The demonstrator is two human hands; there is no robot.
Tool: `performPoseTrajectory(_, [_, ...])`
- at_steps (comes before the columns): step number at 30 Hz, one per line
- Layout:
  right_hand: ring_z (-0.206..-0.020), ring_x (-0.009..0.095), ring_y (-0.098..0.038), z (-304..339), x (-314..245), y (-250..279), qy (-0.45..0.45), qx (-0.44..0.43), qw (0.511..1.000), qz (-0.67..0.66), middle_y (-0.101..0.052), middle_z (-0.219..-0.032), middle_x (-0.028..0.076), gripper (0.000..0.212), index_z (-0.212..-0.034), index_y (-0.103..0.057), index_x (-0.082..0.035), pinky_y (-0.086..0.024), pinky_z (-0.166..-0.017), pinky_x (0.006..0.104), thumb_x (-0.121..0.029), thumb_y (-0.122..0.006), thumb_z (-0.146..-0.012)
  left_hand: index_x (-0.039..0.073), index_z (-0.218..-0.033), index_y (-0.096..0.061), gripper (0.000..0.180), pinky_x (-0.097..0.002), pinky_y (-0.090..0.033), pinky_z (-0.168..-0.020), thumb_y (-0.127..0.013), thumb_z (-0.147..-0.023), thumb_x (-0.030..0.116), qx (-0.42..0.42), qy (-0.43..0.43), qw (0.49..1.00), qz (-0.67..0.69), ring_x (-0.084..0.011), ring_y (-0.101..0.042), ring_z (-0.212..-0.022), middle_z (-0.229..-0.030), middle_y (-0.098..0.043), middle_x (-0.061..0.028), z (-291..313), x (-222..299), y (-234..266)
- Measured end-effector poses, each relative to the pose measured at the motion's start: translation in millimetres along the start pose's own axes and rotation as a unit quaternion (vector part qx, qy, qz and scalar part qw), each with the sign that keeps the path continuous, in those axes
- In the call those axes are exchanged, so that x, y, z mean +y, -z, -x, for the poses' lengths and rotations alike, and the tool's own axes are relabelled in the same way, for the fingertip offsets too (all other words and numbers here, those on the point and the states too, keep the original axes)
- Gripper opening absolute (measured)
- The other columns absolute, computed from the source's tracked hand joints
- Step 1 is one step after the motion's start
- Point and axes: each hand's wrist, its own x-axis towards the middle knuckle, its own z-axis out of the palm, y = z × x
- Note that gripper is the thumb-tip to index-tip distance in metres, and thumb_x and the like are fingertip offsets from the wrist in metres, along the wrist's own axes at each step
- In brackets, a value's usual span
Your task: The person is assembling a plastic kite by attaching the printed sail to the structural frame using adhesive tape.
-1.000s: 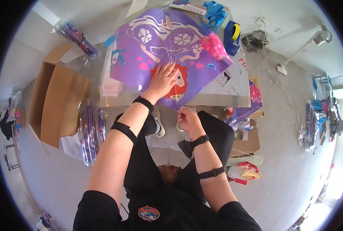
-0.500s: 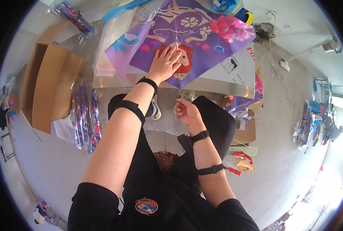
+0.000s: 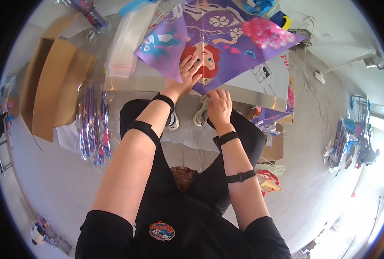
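Note:
A purple diamond-shaped kite (image 3: 230, 69) with a printed red-haired figure lies over the front of the table, its tip pointing toward me. My left hand (image 3: 184, 78) rests flat on the printed head, fingers outstretched. At the table's front edge, just right of that tip, my right hand (image 3: 220, 105) has its fingers curled downward; whatever they hold, if anything, is hidden. The kite's left flap (image 3: 164, 47), with a blue printed figure, reaches over beside my left wrist. Pink polka-dot plastic film (image 3: 267, 33) sits bunched on its right part.
Clear plastic sleeves (image 3: 125, 56) lie left on the metal-edged table (image 3: 153, 84). An open cardboard box (image 3: 49, 86) stands farther left, near wrapped bundles (image 3: 92, 125). Yellow and blue tape rolls (image 3: 286, 22) are at the back right. A white board (image 3: 269, 80) lies under the kite.
My right hand has moved up to the table edge beside the kite's tip and turned its fingers downward. The kite and its left flap have shifted rightward; the left hand stays on the printed head.

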Motion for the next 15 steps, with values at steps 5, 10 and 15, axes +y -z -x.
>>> performPoseTrajectory(5, [-0.086,0.029,-0.055,-1,0,-6,0.009,-0.007,0.999,-0.035,-0.056,-0.087,0.006,0.022,-0.082,-0.063,-0.011,-0.045,-0.076,0.0397,-0.003,-0.07,-0.064,0.02,-0.135,-0.049,0.047,-0.0414,-0.026,-0.112,-0.052,-0.091,0.038,-0.023,0.013,0.999,-0.036,-0.0196,-0.035,-0.135,-0.146,-0.039,-0.0018,0,2,5])
performPoseTrajectory(10, [-0.082,0.027,-0.055,-6,0,-8,-0.017,0.008,0.997,-0.078,-0.057,-0.081,0.005,0.015,-0.075,-0.064,-0.01,-0.045,-0.073,0.0385,-0.006,-0.073,-0.064,0.017,-0.134,-0.05,0.047,-0.041,-0.03,-0.11,-0.056,-0.089,0.03,-0.008,0.019,1.0,0.003,-0.023,-0.038,-0.133,-0.144,-0.042,-0.0049,-2,4,8])
performPoseTrajectory(15, [-0.073,0.025,-0.056,-13,1,-13,-0.11,-0.013,0.987,-0.116,-0.058,-0.075,0.004,0.011,-0.073,-0.065,-0.009,-0.046,-0.069,0.038,-0.008,-0.073,-0.066,0.018,-0.13,-0.054,0.044,-0.0401,-0.029,-0.11,-0.056,-0.089,0.032,0.001,0.029,1.0,0.012,-0.0205,-0.038,-0.133,-0.143,-0.044,-0.0034,-1,4,7])
